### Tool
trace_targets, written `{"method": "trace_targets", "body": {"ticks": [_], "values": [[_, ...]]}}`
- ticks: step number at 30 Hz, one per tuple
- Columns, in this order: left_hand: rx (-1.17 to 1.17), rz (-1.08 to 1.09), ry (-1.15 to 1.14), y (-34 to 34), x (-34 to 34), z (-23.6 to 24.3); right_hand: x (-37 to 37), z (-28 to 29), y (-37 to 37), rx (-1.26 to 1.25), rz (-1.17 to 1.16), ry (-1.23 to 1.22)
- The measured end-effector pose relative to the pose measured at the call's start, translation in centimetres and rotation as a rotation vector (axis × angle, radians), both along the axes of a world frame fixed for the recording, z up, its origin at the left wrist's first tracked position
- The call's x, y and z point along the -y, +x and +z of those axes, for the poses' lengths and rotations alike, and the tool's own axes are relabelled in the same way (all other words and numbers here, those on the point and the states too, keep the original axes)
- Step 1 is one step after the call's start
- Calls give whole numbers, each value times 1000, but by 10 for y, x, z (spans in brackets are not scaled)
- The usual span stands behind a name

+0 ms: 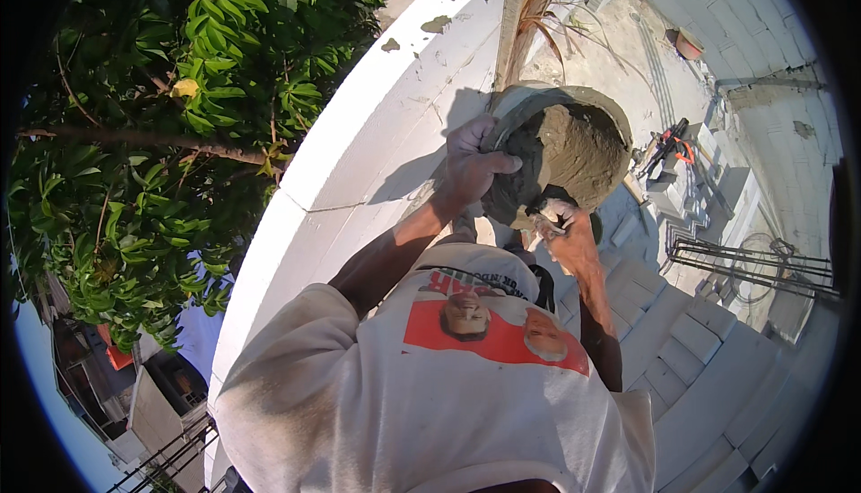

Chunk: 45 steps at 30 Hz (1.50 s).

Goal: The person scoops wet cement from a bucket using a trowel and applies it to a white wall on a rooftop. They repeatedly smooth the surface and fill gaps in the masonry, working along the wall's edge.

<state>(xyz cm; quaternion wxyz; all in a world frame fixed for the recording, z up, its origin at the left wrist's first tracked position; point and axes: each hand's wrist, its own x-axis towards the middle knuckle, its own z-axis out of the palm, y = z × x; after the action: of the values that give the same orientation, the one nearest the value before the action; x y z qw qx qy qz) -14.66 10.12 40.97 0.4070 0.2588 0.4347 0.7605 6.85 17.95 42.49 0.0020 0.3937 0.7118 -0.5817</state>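
Note:
My left hand (473, 157) grips the left rim of a round bucket (511, 107) filled with grey-brown mortar (574, 148). The bucket is held up beside the top of a white block wall (359, 125). My right hand (565, 233) is closed at the bucket's lower edge, around a small dark part that I cannot make out, possibly a handle or the rim. Grey mortar smears both hands. Below them is my white printed shirt.
A timber post (516, 26) rises by the wall top. Leafy branches (134, 134) crowd the left. Down to the right lie tools (673, 148), stacked white blocks (682, 349), a steel rebar cage (753, 264) and an orange-brown tub (688, 44) near another block wall.

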Motion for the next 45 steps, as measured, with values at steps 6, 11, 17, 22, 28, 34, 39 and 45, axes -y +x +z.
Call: {"method": "trace_targets", "body": {"ticks": [6,11,17,22,28,34,39,45], "values": [[288,155,-31,3,4,-3,9,16,-6,11,-52,-160],[524,288,-1,1,25,-11,4,47,-12,31,130,0],[517,393,-124,6,66,-32,-11,107,-43,-21,254,25],[427,531,-211,14,96,-70,-61,148,-113,-209,402,-293],[487,484,-358,21,103,-85,-181,123,-214,-862,79,-823],[354,505,-247,15,96,-96,-182,168,-198,-1035,204,-415],[253,458,-324,0,71,-100,-111,159,-117,-650,161,-108],[233,251,-231,-15,22,-37,-59,53,2,-73,308,360]]}}
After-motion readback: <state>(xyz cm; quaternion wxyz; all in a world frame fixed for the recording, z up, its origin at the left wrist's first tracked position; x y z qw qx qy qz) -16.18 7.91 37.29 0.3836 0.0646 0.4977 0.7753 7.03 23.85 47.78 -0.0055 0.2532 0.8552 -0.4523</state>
